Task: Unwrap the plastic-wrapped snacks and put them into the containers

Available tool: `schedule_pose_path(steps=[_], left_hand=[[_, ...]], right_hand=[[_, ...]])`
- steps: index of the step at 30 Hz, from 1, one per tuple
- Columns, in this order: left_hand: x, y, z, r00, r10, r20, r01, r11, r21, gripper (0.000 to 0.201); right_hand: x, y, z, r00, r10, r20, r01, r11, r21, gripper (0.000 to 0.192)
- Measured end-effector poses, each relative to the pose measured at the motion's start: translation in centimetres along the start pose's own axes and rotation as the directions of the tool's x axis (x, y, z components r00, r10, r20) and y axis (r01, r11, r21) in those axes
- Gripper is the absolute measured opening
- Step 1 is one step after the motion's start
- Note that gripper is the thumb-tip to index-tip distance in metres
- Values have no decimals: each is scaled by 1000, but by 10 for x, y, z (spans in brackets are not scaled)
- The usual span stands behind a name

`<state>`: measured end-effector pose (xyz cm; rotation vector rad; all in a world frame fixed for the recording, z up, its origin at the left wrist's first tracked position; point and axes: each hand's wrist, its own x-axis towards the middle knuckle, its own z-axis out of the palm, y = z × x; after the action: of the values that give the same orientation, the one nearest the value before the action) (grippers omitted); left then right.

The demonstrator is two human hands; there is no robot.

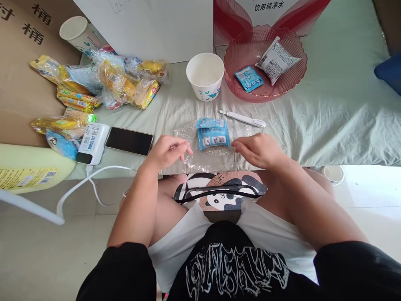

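Note:
A blue printed packet [213,134] with a barcode lies on a crumpled sheet of clear plastic wrap [200,161] at the front of the cloth-covered surface. My left hand [169,151] is just left of the packet, fingers loosely bent and a little apart, with nothing seen in them. On the other side, my right hand [261,150] has its fingers curled in and its tips close to the packet's right edge; no held thing shows. Behind the packet lies a white craft knife [242,118], its blade end pointing left.
A white paper cup [205,77] and a pink ribbed bowl [233,54] holding two packets stand behind. At left are several wrapped snacks [115,79], a phone [130,141] and a white charger [97,142] with a cable. Boxes stand along the back. A panda-patterned item [219,196] sits between my legs.

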<state>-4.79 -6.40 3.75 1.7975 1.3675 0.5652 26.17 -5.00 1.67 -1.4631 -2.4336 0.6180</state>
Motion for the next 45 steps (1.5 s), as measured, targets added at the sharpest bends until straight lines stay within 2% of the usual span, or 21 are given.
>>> schedule_pose_path(steps=[1, 3, 5, 8, 9, 12, 14, 16, 18, 20, 23, 25, 27, 29, 31, 34, 36, 38, 40, 42, 45], left_hand=[[2, -2, 0, 995, -33, -93, 35, 999, 19, 37], [9, -9, 2, 948, -20, -317, 56, 993, 102, 27], [17, -15, 4, 911, 56, -408, 24, 982, 189, 22], [29, -23, 7, 945, 103, -311, -18, 964, 267, 47], [33, -24, 8, 957, 93, -273, -14, 961, 276, 45], [44, -24, 10, 972, 24, -233, 41, 962, 269, 15], [49, -20, 11, 966, -41, -254, 102, 968, 231, 11], [52, -15, 13, 950, -97, -295, 157, 969, 189, 18], [53, -11, 14, 942, -122, -314, 181, 969, 166, 23], [51, -9, 14, 955, -115, -273, 167, 970, 176, 20], [48, -12, 13, 981, -115, -157, 144, 972, 187, 37], [47, -14, 13, 982, -154, -108, 169, 974, 148, 31], [47, -15, 14, 974, -196, -113, 203, 977, 58, 15], [48, -13, 17, 960, -224, -165, 208, 972, -112, 16], [50, -7, 22, 944, -279, -174, 203, 910, -361, 16], [54, 0, 28, 933, -351, -76, 219, 723, -655, 17], [56, 2, 29, 926, -375, -45, 229, 652, -722, 19], [59, 0, 28, 908, -415, -61, 239, 632, -737, 18], [61, -5, 25, 876, -465, -126, 243, 653, -717, 14], [62, -10, 22, 843, -483, -237, 226, 718, -658, 12], [62, -14, 17, 840, -408, -357, 199, 845, -497, 16]], right_hand=[[3, 0, 1, 996, 89, -19, -90, 994, -63, 38], [8, -1, 4, 978, 198, -59, -204, 972, -116, 37], [13, 0, 8, 972, 206, -116, -214, 975, -57, 46], [17, 0, 15, 967, 118, -226, -99, 991, 93, 63], [18, -1, 17, 958, 84, -273, -50, 990, 129, 62], [24, -9, 22, 931, -68, -358, 135, 977, 165, 38], [29, -16, 27, 926, -207, -314, 258, 957, 131, 31], [36, -21, 34, 936, -274, -221, 296, 952, 73, 44], [41, -23, 41, 959, -239, -150, 245, 969, 22, 63], [45, -22, 45, 974, -189, -122, 191, 981, 10, 71], [46, -17, 45, 971, -205, -119, 212, 976, 48, 67], [44, -13, 43, 964, -233, -128, 244, 966, 83, 62], [41, -12, 39, 960, -239, -146, 258, 958, 127, 57], [38, -12, 36, 961, -225, -161, 253, 950, 182, 51], [36, -13, 34, 964, -208, -167, 244, 941, 235, 47], [34, -14, 33, 970, -163, -177, 207, 943, 262, 47], [34, -13, 32, 975, -111, -195, 161, 952, 261, 48], [35, -11, 32, 975, -59, -216, 119, 953, 278, 49], [36, -10, 31, 972, -11, -235, 87, 945, 314, 50], [35, -9, 30, 965, 32, -261, 67, 929, 363, 54], [27, -10, 24, 933, 85, -350, 81, 897, 434, 60]])
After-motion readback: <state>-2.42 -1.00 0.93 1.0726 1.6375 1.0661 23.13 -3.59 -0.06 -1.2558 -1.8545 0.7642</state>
